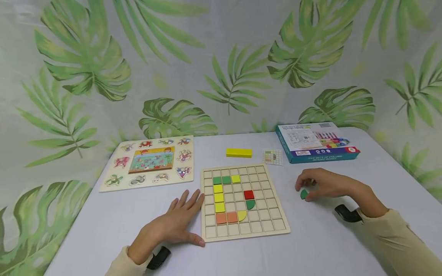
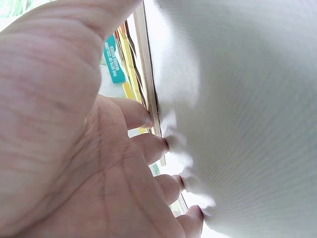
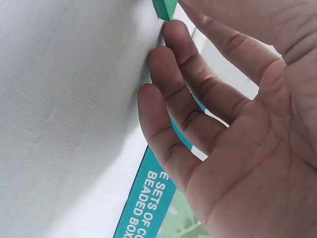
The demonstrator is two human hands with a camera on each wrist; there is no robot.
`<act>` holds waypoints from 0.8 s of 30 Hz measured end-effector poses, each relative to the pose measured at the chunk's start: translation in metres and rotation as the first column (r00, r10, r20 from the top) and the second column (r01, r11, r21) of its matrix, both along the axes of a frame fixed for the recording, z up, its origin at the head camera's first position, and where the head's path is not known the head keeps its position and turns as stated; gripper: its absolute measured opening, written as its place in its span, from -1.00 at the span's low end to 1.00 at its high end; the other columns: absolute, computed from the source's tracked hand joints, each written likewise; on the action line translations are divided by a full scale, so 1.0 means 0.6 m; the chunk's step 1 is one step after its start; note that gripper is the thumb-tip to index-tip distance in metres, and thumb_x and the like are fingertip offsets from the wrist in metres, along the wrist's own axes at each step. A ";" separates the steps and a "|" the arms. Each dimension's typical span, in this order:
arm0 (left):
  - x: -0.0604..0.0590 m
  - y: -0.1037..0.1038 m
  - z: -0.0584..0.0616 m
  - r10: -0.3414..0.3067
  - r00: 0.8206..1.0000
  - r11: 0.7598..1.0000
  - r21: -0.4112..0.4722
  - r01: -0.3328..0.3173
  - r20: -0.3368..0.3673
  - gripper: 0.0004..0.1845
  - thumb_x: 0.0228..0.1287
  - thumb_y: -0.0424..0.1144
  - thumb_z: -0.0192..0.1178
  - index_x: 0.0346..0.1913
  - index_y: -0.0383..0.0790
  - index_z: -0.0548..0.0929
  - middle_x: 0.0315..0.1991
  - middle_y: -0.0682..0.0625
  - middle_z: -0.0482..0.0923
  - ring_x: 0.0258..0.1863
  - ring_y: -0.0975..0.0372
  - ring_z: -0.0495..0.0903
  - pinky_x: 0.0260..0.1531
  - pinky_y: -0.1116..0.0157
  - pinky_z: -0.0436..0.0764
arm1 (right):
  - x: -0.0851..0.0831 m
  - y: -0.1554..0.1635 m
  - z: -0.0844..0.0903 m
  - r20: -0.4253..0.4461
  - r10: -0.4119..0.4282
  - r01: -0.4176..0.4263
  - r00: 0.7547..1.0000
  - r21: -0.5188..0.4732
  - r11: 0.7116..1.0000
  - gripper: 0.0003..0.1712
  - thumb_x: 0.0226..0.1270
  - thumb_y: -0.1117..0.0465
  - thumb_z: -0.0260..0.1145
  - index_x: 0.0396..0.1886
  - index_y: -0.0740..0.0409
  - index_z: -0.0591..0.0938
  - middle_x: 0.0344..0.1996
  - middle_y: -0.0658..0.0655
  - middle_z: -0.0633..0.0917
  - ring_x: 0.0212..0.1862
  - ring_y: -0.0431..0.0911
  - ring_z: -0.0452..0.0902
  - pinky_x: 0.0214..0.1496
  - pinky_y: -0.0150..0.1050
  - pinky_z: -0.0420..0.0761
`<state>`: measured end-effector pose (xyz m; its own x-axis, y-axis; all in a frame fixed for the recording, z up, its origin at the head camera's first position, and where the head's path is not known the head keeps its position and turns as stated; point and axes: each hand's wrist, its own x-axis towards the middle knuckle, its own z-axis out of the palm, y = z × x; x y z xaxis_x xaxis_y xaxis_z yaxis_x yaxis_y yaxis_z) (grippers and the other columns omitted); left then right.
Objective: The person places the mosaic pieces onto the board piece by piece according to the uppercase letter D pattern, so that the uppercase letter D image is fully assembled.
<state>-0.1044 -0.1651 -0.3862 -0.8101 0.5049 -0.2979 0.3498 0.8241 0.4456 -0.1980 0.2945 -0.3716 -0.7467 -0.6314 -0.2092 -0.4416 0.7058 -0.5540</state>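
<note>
A wooden grid board (image 1: 263,223) lies in the middle of the white table and holds green, yellow, orange and red tiles. My left hand (image 1: 182,214) lies flat on the table, its straight fingers (image 2: 148,117) against the board's left edge (image 2: 147,74). To the right of the board my right hand (image 1: 312,184) rests on the table. Its thumb and fingers (image 3: 183,54) pinch a small green piece (image 1: 304,194), which shows at the top of the right wrist view (image 3: 165,7).
A yellow block (image 1: 239,152) and a small pattern card (image 1: 272,156) lie behind the board. A blue box (image 1: 315,142) sits at the back right, and an animal peg puzzle (image 1: 149,161) at the back left. A leaf-print cloth hangs behind the table (image 1: 310,249).
</note>
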 end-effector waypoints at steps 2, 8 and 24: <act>0.001 0.000 0.000 0.000 1.000 1.000 0.003 0.000 -0.001 0.34 -0.10 0.35 0.46 0.61 -0.24 -0.01 0.64 -0.18 -0.21 0.60 -0.22 -0.32 0.46 -0.30 -0.15 | -0.001 0.000 0.000 0.004 0.004 -0.004 1.000 -0.006 1.000 -0.68 0.07 0.15 0.59 -0.19 0.02 0.68 -0.24 -0.09 0.66 -0.17 -0.14 0.52 -0.02 -0.29 0.60; 0.001 0.000 -0.002 0.003 1.000 1.000 0.003 -0.003 -0.005 0.34 -0.11 0.35 0.46 0.61 -0.24 -0.01 0.64 -0.17 -0.20 0.60 -0.21 -0.32 0.46 -0.30 -0.15 | -0.003 0.000 -0.002 0.005 0.008 -0.008 1.000 -0.001 1.000 -0.73 0.08 0.15 0.58 -0.25 0.00 0.68 -0.32 -0.10 0.65 -0.23 -0.16 0.52 -0.10 -0.33 0.61; 0.000 0.000 -0.005 0.003 1.000 1.000 -0.005 -0.003 -0.022 0.35 -0.13 0.36 0.47 0.61 -0.23 -0.01 0.64 -0.18 -0.19 0.60 -0.22 -0.31 0.46 -0.31 -0.13 | -0.012 -0.005 -0.006 -0.102 0.026 -0.028 0.994 -0.016 0.999 -0.84 0.24 0.12 0.48 -0.19 -0.07 0.72 -0.29 -0.17 0.66 -0.25 -0.31 0.54 -0.07 -0.30 0.66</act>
